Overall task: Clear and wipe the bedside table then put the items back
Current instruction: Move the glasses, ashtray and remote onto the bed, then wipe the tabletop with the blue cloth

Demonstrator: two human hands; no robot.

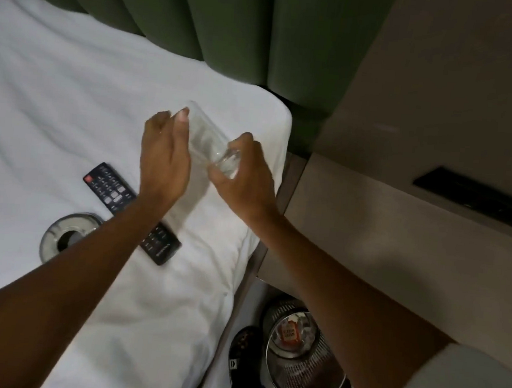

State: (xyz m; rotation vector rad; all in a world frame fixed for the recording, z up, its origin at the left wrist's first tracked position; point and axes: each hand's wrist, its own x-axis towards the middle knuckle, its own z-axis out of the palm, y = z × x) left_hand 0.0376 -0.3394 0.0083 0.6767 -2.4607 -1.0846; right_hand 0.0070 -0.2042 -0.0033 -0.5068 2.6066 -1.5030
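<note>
White bedding [72, 85] beside a beige bedside table [399, 237] lies beneath a clear drinking glass [211, 140] held tilted between both hands, left hand [165, 155] fingertips pinching its rim, right hand [244, 174] gripping its base, its long axis running from upper left to lower right, near a black remote [110, 187] and a glass ashtray [62, 235].

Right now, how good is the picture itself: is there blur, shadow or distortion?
Head view: the clear glass between left hand and right hand is motion-blurred; the bedside table is dim and shadowed; the white bed is brightest; wide-angle bending at the edges.
</note>
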